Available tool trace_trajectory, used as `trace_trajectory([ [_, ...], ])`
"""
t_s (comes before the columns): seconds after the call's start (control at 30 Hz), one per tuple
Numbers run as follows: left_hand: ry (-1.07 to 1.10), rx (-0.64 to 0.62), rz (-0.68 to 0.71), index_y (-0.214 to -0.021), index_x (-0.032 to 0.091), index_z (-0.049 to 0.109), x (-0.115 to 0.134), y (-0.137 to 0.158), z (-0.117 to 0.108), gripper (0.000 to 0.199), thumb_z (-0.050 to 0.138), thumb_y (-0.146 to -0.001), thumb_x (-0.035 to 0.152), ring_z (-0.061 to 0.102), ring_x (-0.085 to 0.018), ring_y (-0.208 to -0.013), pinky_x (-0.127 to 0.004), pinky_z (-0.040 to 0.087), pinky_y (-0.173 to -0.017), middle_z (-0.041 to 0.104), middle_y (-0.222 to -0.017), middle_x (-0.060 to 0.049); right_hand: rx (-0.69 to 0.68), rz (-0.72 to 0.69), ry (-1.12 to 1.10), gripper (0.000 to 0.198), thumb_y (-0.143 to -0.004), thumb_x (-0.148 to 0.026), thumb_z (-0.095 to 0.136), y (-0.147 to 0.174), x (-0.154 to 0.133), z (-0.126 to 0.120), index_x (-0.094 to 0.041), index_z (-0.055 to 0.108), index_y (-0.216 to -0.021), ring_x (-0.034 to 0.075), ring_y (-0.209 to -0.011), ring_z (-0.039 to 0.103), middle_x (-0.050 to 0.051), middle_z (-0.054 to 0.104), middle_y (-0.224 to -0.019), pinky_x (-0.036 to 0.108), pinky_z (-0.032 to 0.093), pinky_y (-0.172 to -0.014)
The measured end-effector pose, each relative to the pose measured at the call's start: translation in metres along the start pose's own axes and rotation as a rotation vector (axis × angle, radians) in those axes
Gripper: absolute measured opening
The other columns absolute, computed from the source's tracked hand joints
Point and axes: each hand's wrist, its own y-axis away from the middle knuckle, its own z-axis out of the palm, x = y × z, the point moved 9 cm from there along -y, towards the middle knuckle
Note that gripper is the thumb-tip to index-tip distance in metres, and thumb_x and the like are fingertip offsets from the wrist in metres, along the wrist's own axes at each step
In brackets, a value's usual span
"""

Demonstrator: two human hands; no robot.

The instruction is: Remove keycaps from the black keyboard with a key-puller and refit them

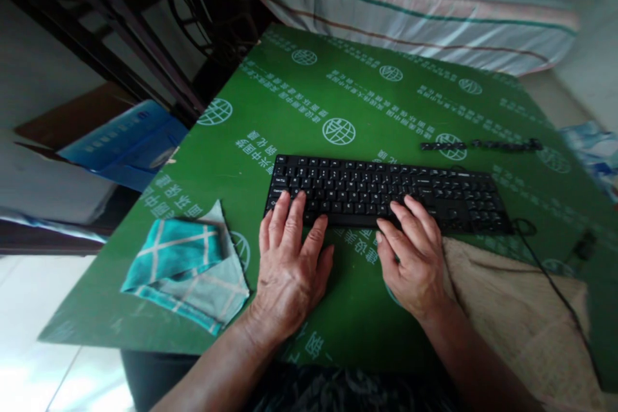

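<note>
A black keyboard (357, 196) lies on a green table (290, 116) printed with white globes and characters. My left hand (290, 257) rests with its fingers spread over the lower left keys. Over the keys right of the keyboard's middle are the fingertips of my right hand (410, 251), its fingers bent and slightly apart. Neither hand grips anything. A row of small black pieces that look like loose keycaps (505, 145) lies behind the keyboard's right half. The cable (555, 296) runs from the right end toward the front right corner.
Left of my left hand lies a folded teal checked cloth (181, 264). A beige cloth (516, 309) is spread at the front right. Beyond the table's left edge stands a blue box (125, 141). A bed with a striped cover (410, 13) borders the far side.
</note>
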Motion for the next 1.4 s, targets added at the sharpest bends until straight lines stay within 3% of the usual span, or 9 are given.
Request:
trace_trajectory([
  [0.33, 0.004, -0.028, -0.021, -0.113, 0.016, 0.056, -0.002, 0.0, 0.005, 0.032, 0.059, -0.081, 0.019, 0.025, -0.038, -0.138, -0.06, 0.032, -0.103, 0.041, -0.142, -0.019, 0.051, -0.008, -0.024, 0.02, -0.08, -0.011, 0.059, -0.003, -0.002, -0.007, -0.014, 0.062, -0.1, 0.03, -0.114, 0.056, 0.013, 0.066, -0.108, 0.049, 0.046, -0.094],
  [0.5, 0.008, 0.004, -0.027, -0.113, 0.019, 0.055, -0.003, -0.001, 0.001, 0.034, 0.061, -0.079, 0.021, 0.023, -0.038, -0.138, -0.059, 0.032, -0.103, 0.035, -0.146, -0.017, 0.036, -0.028, 0.01, 0.017, -0.079, -0.012, 0.061, 0.0, -0.001, -0.005, -0.014, 0.064, -0.095, 0.031, -0.117, 0.053, 0.015, 0.065, -0.112, 0.049, 0.045, -0.094],
  [0.7, 0.0, 0.05, 0.002, -0.117, 0.016, 0.053, 0.0, 0.001, -0.005, 0.038, 0.062, -0.08, 0.022, 0.025, -0.038, -0.137, -0.058, 0.032, -0.104, 0.038, -0.142, -0.021, -0.02, -0.043, 0.045, 0.013, -0.081, -0.011, 0.059, 0.0, -0.002, 0.002, -0.013, 0.066, -0.092, 0.032, -0.121, 0.049, 0.015, 0.064, -0.112, 0.051, 0.044, -0.094],
  [1.0, 0.002, -0.022, -0.029, -0.109, 0.016, 0.059, -0.004, -0.002, 0.003, 0.029, 0.06, -0.081, 0.022, 0.027, -0.039, -0.137, -0.06, 0.033, -0.101, 0.043, -0.139, -0.019, 0.033, -0.048, 0.017, 0.02, -0.079, -0.014, 0.062, -0.001, -0.003, -0.005, -0.013, 0.063, -0.099, 0.031, -0.117, 0.053, 0.014, 0.065, -0.111, 0.049, 0.044, -0.095],
  [1.27, 0.037, 0.019, -0.017, -0.113, 0.02, 0.057, -0.001, -0.001, -0.002, 0.035, 0.063, -0.079, 0.023, 0.024, -0.038, -0.138, -0.06, 0.031, -0.103, 0.037, -0.146, -0.015, -0.067, -0.03, 0.067, 0.017, -0.081, -0.013, 0.058, 0.002, -0.002, 0.007, -0.016, 0.066, -0.096, 0.032, -0.125, 0.045, 0.014, 0.062, -0.118, 0.052, 0.041, -0.096],
  [1.4, 0.015, -0.005, -0.028, -0.111, 0.021, 0.057, -0.002, -0.002, 0.002, 0.032, 0.062, -0.08, 0.024, 0.024, -0.038, -0.138, -0.06, 0.031, -0.103, 0.04, -0.144, -0.015, -0.031, -0.014, 0.061, 0.019, -0.082, -0.016, 0.059, 0.004, 0.0, 0.004, -0.018, 0.064, -0.1, 0.032, -0.126, 0.044, 0.013, 0.059, -0.124, 0.052, 0.041, -0.097],
])
